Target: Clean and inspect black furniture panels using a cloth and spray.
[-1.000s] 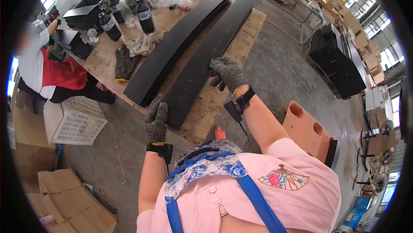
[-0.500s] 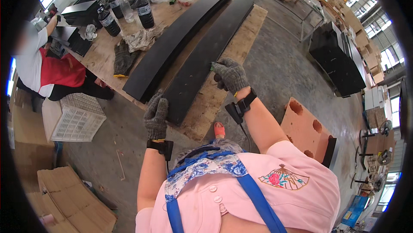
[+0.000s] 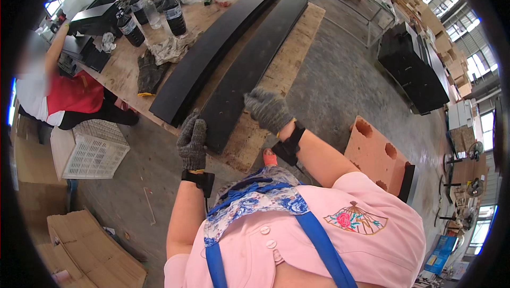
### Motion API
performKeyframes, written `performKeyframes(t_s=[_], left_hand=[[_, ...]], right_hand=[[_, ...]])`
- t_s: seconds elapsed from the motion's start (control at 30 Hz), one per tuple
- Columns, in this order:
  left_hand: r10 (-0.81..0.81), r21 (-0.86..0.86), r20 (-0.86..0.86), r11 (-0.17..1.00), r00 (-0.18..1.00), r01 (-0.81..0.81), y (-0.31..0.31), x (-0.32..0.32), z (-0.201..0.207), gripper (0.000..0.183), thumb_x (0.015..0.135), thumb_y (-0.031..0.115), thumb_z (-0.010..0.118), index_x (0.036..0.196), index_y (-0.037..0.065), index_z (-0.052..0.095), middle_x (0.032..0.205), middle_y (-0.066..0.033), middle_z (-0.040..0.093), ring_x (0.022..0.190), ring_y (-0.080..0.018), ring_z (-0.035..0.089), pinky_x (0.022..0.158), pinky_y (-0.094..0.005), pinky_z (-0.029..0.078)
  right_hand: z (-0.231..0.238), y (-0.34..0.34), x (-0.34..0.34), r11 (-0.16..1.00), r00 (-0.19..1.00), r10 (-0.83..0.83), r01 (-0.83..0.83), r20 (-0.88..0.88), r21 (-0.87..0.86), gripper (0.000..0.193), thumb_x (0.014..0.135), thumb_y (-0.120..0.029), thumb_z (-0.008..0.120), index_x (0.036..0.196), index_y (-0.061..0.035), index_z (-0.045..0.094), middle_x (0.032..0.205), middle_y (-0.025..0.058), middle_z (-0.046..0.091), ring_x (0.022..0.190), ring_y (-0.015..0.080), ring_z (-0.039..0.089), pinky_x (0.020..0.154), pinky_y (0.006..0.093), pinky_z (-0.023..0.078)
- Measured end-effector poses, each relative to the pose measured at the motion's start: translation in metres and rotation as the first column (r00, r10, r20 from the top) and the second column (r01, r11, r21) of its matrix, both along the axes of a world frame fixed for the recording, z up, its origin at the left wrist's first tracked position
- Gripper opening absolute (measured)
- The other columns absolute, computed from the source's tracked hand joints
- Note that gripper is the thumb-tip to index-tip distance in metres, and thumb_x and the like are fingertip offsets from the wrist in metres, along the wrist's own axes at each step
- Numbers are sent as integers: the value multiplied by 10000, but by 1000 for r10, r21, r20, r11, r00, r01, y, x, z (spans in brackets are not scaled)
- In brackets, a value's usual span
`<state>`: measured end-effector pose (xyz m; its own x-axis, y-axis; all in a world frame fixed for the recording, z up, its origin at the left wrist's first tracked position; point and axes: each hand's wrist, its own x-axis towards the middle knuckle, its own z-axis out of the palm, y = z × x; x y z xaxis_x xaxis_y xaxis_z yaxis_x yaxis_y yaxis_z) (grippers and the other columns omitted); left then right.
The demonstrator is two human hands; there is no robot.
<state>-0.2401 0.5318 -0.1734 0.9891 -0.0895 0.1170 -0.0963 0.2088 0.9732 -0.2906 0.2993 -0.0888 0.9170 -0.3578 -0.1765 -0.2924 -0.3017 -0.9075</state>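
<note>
Two long black boards lie side by side on the wooden worktable (image 3: 291, 62). The right-hand black board (image 3: 249, 67) is nearest to both hands and has small marks or holes toward its near end. My left hand (image 3: 192, 140), in a grey knit glove, grips the near left corner of this board. Over its right edge is my gloved right hand (image 3: 268, 110), blurred, with the fingers curled; what they pinch is hidden. The curved left black board (image 3: 212, 49) lies beside it, apart from my hands.
Dark bottles (image 3: 174, 14), a crumpled rag (image 3: 172, 51) and a spare glove (image 3: 151, 73) lie on the table's left. A co-worker (image 3: 74, 94) is at the far left, beside a white crate (image 3: 98, 150). A pink block with holes (image 3: 372, 155) stands right; black panels (image 3: 414, 67) are stacked behind.
My right hand has moved left and nearer along the right board's edge, blurring. My left hand stays at the board's near corner. The co-worker's arm has risen slightly.
</note>
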Motion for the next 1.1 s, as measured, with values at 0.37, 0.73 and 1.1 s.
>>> performKeyframes(t_s=[0.37,0.73,1.1], left_hand=[[-17,-148,-75,989,997,6,-3,4,-5,293,935,117,726,1192,-22,705,1317,-131,644,1206,-214,585,1061,-356,443],[71,431,310,878,948,-206,-6,-14,58,322,971,162,682,1236,-20,681,1272,-137,664,1161,-222,607,992,-350,465],[239,7,13,971,971,-239,-146,-13,162,180,985,126,657,1040,-34,719,977,-119,743,774,-151,678,693,-300,570]], right_hand=[[7,62,-46,825,874,456,-346,167,-446,167,920,-263,636,923,-108,697,996,120,700,835,321,699,688,416,559],[35,-43,-45,939,991,114,-85,-66,334,388,925,-395,711,1093,-48,674,691,39,628,540,114,597,451,282,454],[14,-338,-30,965,971,-157,189,-180,181,254,890,-245,701,1073,-69,712,671,41,614,488,136,539,418,288,397]])
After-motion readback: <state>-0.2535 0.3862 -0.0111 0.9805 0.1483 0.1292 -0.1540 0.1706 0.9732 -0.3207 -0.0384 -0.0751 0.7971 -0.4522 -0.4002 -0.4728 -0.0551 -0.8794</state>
